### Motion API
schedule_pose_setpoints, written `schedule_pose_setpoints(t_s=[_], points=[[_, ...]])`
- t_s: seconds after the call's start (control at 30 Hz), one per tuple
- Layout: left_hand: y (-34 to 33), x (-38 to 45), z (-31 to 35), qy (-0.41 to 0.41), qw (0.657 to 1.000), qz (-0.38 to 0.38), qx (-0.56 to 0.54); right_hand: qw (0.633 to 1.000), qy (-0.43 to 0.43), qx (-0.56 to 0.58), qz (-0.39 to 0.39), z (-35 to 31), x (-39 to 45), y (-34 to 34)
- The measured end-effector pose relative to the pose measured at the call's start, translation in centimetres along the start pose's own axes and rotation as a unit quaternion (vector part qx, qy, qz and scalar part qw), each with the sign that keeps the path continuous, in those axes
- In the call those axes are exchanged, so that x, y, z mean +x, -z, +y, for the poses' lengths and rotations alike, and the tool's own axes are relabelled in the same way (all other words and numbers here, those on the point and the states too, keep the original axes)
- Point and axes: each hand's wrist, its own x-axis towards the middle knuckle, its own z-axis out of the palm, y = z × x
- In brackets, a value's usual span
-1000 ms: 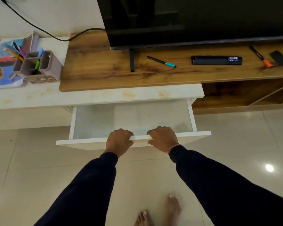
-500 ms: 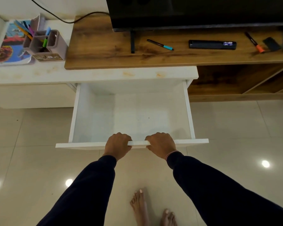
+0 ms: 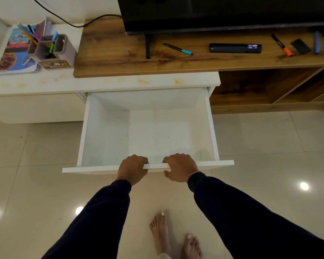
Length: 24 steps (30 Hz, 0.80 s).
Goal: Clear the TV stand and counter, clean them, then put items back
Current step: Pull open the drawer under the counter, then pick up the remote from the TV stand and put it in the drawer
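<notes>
a: what sits far left, well beyond the fingers?

b: a colourful book (image 3: pixel 13 53) on the white counter (image 3: pixel 105 82), and just right of it a pen holder (image 3: pixel 53 51) with pens standing in its compartments.

a: and the hands?

b: the left hand (image 3: pixel 133 169) grips the front edge of the open drawer (image 3: pixel 108 131), fingers curled over the rim and pressed together. just beside it, the right hand (image 3: pixel 180 166) grips the same edge, fingers hooked over the top, thumb underneath. a thread band circles that wrist. both arms wear dark sleeves.

a: what lies past the fingertips?

b: the drawer's white floor, then the counter, then the wooden tv stand (image 3: pixel 120 53) with the tv (image 3: pixel 213 14) standing on it. beyond the right hand's fingers lie a teal-capped pen (image 3: pixel 178 49), then a black remote (image 3: pixel 235 48), then an orange-tipped marker (image 3: pixel 281 45), a small black object (image 3: pixel 300 46) and a blue pen (image 3: pixel 316 42).

a: below the hands?

b: bare feet on the tiled floor (image 3: pixel 269 146).
</notes>
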Motion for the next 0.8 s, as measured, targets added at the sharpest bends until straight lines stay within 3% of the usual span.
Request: schedule_pose_setpoints(t_s=[0.1,0.17,0.4,0.8], points=[[0.6,0.0,0.2,0.002,0.999,-0.043,-0.03,0.997,0.005,0.075,-0.026,0.0,-0.8,1.4],[1.7,-0.1,0.7,-0.021,0.998,-0.056,-0.019,0.998,0.024,0.061,-0.017,0.1,-1.6,2.7],[10.8,-1.2,5.3,-0.056,0.997,-0.02,-0.055,0.999,0.009,0.024,0.026,1.7,-5.0,12.4],[26.1,1.9,9.7,-0.071,0.994,0.013,-0.087,0.99,-0.106,0.034,0.091,6.3,-8.1,28.8]])
